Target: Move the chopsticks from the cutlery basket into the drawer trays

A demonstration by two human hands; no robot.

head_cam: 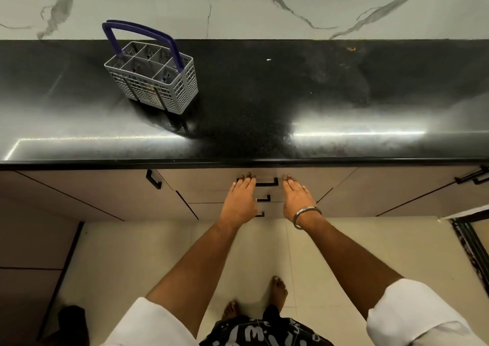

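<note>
Pressing drawer front [211, 186], both hands flat

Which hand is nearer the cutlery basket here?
Left. The left hand is at the top drawer's handle, below and right of the cutlery basket; the right hand lies further right.

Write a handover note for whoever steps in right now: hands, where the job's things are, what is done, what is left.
Left hand: fingers straight, tips at the top drawer's handle, holding nothing.
Right hand: fingers straight, tips against the top drawer front just right of the handle, holding nothing.
Cutlery basket: upright on the black counter, far left, blue handle raised. No chopsticks stick out of its compartments; it appears empty.
Drawer: shut, so the trays inside are hidden.
Done: the chopsticks seem to be out of the basket.
Left: cannot confirm that they lie in the trays without opening the drawer; otherwise probably nothing.
</note>
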